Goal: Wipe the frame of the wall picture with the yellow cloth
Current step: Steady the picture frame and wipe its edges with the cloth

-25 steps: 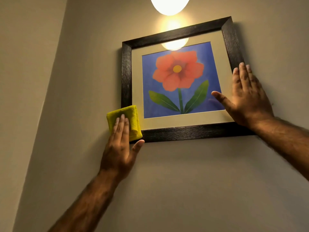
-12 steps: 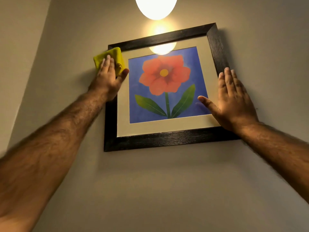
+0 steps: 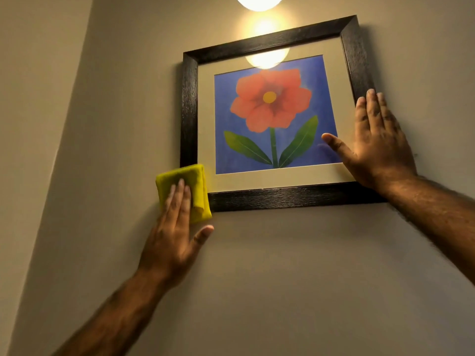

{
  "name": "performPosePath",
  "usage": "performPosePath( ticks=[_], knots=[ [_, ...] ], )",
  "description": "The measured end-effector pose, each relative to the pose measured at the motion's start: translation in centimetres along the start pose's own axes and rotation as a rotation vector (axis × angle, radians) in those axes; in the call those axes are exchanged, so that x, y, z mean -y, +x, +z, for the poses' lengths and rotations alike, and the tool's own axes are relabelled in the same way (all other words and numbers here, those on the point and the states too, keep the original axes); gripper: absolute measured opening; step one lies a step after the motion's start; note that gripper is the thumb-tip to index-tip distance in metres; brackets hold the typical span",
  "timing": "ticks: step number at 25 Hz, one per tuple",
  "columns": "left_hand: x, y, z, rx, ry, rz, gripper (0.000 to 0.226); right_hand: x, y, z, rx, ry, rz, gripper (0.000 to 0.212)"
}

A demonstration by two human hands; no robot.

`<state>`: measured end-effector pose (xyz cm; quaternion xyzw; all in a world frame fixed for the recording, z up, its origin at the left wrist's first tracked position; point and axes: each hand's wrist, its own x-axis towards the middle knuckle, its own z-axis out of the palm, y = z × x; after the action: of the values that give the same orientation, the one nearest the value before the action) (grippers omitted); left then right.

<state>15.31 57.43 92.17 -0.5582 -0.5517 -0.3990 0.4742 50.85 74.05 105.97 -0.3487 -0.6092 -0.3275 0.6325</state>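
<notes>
A wall picture of a red flower on blue hangs in a dark wooden frame [image 3: 282,196]. The folded yellow cloth [image 3: 190,181] covers the frame's lower left corner. My left hand [image 3: 174,235] lies flat on the cloth, fingers straight, pressing it against the frame and wall, thumb spread to the right. My right hand [image 3: 375,145] rests flat and open on the frame's right side near the lower right corner, its thumb on the glass over the blue print.
A lit round lamp [image 3: 259,1] hangs just above the picture, and its glare shows on the glass. Beige wall surrounds the frame. A wall corner [image 3: 69,140] runs down the left.
My left hand slid the cloth up the frame's left side to its top corner, then back down to the lower left corner. My right hand stayed flat on the right side.
</notes>
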Motion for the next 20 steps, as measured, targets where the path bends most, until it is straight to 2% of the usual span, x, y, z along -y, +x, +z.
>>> performPosePath(
  ticks=[4, 7, 10, 12, 16, 20],
  knots=[
    [0.6, 1.5, -0.7, 0.024, 0.037, 0.006, 0.094, 0.2, 0.0, -0.1, 0.001, 0.003, -0.004, 0.106],
    [0.7, 10.2, -2.7, 0.000, 0.004, -0.029, 0.104, 0.1, 0.0, -0.1, -0.011, 0.008, -0.004, 0.106],
    [1.0, 19.1, -4.8, 0.013, 0.017, -0.093, 0.098, 0.0, 0.0, 0.0, -0.018, -0.002, -0.005, 0.106],
    [1.4, 22.0, -5.2, 0.028, 0.037, -0.109, 0.097, 0.0, 0.1, 0.2, -0.022, -0.011, -0.007, 0.106],
    [1.3, 21.7, -4.8, 0.015, 0.023, -0.109, 0.096, -0.1, 0.0, 0.3, -0.033, -0.010, -0.019, 0.106],
    [0.3, 15.3, -3.8, 0.023, -0.016, -0.089, 0.101, 0.0, 0.1, 0.3, -0.048, 0.003, -0.014, 0.107]
  ],
)
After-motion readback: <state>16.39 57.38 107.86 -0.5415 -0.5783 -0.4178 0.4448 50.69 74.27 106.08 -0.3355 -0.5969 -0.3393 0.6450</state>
